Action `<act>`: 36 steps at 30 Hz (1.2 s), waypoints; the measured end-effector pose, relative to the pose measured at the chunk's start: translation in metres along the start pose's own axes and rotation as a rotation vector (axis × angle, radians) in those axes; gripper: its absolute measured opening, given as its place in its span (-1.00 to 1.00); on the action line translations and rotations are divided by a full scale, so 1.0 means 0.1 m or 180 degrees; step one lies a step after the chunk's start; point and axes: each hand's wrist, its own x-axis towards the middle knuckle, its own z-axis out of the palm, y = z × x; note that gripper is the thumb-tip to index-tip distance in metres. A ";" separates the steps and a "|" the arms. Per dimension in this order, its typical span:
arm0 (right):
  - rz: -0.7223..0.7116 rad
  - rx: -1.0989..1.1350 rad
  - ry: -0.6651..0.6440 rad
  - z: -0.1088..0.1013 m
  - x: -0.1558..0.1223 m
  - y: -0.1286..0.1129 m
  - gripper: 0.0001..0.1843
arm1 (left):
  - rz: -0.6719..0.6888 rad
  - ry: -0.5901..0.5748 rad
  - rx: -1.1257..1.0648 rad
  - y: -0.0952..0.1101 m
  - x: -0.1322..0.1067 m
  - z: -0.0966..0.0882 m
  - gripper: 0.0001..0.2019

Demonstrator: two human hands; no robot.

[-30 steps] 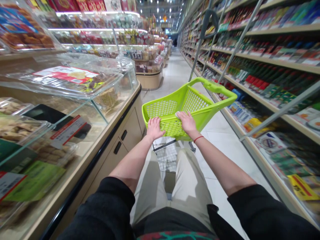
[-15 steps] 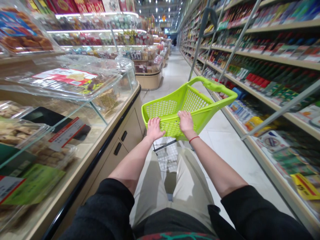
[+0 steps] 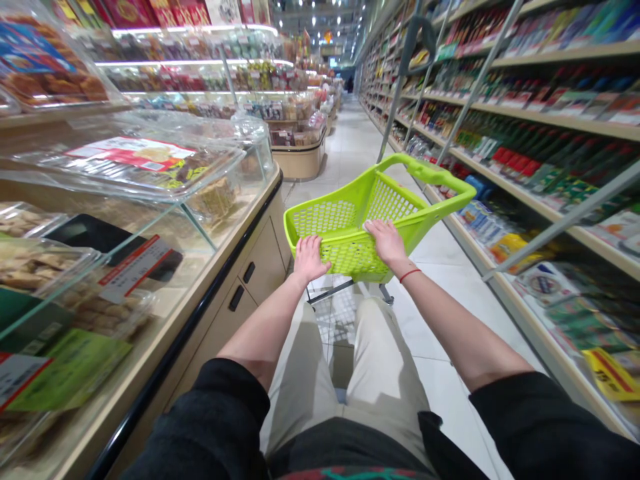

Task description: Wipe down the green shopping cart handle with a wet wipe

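A bright green plastic shopping cart with perforated sides stands sideways in front of me, its handle pointing right. My left hand is closed over the near rim at the left end, fingers inside and thumb outside. Further right along the same rim, my right hand, below a red string bracelet, has its fingers curled over the edge. The cart's inside shows only in part, and I see nothing lying there. Its grey metal base frame shows underneath, close to my legs.
On the left runs a wooden display counter with a black bumper edge, glass dividers and packed snacks. Tall stocked shelves line the right side, with a slanted metal ladder against them. A tiled aisle stretches ahead between them.
My right hand has slid to the right along the cart's near rim. My left hand and the cart have hardly moved.
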 end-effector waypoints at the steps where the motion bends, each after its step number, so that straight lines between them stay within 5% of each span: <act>1: 0.0107 -0.0041 0.0069 -0.04 0.00 0.12 -0.42 | -0.0010 -0.0008 0.0001 0.01 0.00 0.00 -0.24; 4: 0.0367 -0.0096 0.0227 -0.12 0.00 0.35 -0.44 | -0.0031 -0.0013 -0.0010 0.04 0.01 0.01 -0.24; 7: 0.0510 -0.0090 0.0302 -0.06 0.00 0.29 -0.45 | -0.0047 -0.0019 -0.0020 0.05 0.00 0.00 -0.24; 15: 0.0205 0.0272 0.0098 0.38 0.06 -0.75 -0.43 | -0.0049 0.0048 0.0013 -0.02 -0.01 -0.01 -0.25; 18: 0.0018 0.0344 -0.0015 0.37 0.06 -0.92 -0.42 | -0.0034 0.0077 0.0010 -0.05 -0.02 -0.01 -0.27; 23: -0.0305 0.0201 -0.0088 0.18 0.01 -0.60 -0.42 | -0.0030 0.0059 0.0012 -0.11 -0.03 -0.03 -0.27; 31: 0.0302 -0.0264 0.0240 -0.27 0.02 0.39 -0.49 | -0.0082 0.0048 -0.0013 -0.14 -0.02 -0.05 -0.30; 36: 0.0556 -0.0289 0.0400 -0.19 0.04 0.34 -0.50 | -0.0117 0.0081 -0.0054 -0.12 -0.02 -0.05 -0.33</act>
